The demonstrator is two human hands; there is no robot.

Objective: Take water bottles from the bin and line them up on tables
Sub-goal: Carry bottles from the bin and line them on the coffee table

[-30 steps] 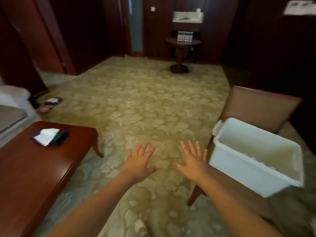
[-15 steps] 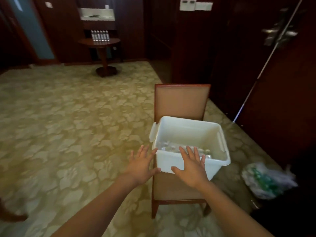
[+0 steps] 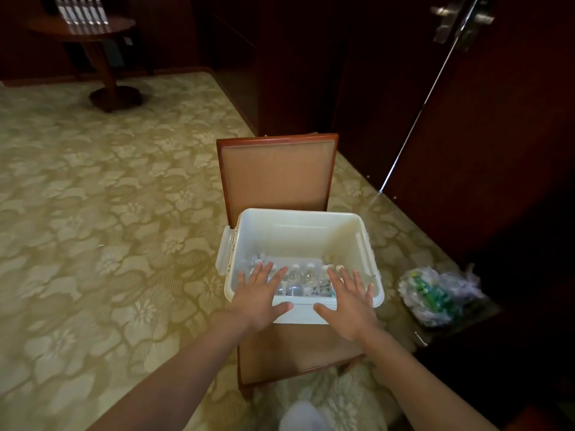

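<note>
A white plastic bin (image 3: 298,227) stands on the seat of a wooden chair (image 3: 277,172). Several clear water bottles (image 3: 303,279) lie in its bottom. My left hand (image 3: 259,298) hovers over the bin's near left rim, fingers spread and straight, holding nothing. My right hand (image 3: 350,301) hovers over the near right rim the same way. At the far left, a round pedestal table (image 3: 93,26) carries a row of several bottles (image 3: 80,9).
Patterned carpet spreads to the left. A dark wooden door and wall (image 3: 466,119) close off the right side. A crumpled plastic bag (image 3: 435,293) lies on the floor to the right of the chair.
The view swung right and closed in on the chair. Both hands, still spread, now hover over the bin's near rim instead of in front of it.
</note>
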